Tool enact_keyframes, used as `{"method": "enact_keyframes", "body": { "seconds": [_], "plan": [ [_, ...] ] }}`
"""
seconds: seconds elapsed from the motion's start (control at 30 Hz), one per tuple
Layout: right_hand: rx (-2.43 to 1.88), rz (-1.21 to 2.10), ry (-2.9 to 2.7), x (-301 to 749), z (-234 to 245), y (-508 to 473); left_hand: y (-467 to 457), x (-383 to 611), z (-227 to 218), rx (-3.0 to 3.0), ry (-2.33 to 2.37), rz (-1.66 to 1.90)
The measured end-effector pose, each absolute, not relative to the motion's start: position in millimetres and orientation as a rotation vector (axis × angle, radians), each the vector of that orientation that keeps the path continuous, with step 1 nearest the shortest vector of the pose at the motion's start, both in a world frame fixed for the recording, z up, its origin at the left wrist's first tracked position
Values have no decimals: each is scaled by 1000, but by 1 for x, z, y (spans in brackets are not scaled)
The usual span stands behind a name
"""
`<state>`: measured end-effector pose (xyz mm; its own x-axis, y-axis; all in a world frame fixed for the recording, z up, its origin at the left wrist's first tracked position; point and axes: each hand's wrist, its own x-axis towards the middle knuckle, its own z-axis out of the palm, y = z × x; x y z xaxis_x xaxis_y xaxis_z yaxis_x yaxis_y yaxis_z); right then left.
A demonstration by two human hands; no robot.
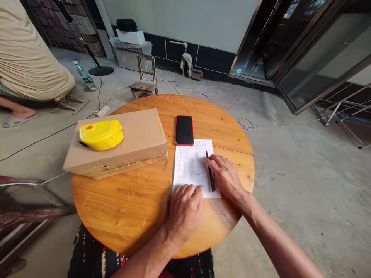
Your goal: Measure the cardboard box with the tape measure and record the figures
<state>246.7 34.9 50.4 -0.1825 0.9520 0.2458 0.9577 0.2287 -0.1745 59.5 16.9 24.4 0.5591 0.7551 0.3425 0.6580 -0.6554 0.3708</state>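
Far to the left of the printed sheet [188, 166], and beyond it, a person draped in beige cloth [31, 58] has a slippered foot on the floor. Closer in, also beyond the sheet on its left, is a clear bottle [85, 75]. To the left of the sheet and apart from it, a cardboard box [136, 131] sits on the round wooden tabletop [116, 216], bearing a yellow case [106, 139] with a red spot. A small wooden chair [144, 85] is beyond the sheet, leftward.

At the sheet's near left corner rests the left hand [187, 206], fingers bent, knuckles up; I cannot tell how wide its grip is. The sheet lies flat, filled with printed rows. A red-edged phone [184, 130] overlaps its far edge. Over the sheet's right side slants a black pen [211, 179], held in the narrow grip of the right hand [227, 173]. Well right of the sheet, and beyond, is a glazed door [321, 58].
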Motion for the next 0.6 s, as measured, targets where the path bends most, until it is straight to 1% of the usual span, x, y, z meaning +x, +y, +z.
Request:
{"method": "enact_keyframes", "body": {
  "seconds": [0.13, 0.3, 0.43, 0.6],
  "plan": [
    [-1751, 34, -2134, 248, 43, 47, 16, 58, 29, 2601, 1186, 664],
    [-1779, 46, -1852, 253, 39, 10, 8, 41, 45, 2527, 1174, 540],
    [-1823, 156, -1565, 261, 38, -31, -1, 10, 58, 2492, 1202, 641],
    [-1826, 216, -1495, 264, 35, -50, -9, -35, 56, 2516, 1247, 739]
  ]
}}
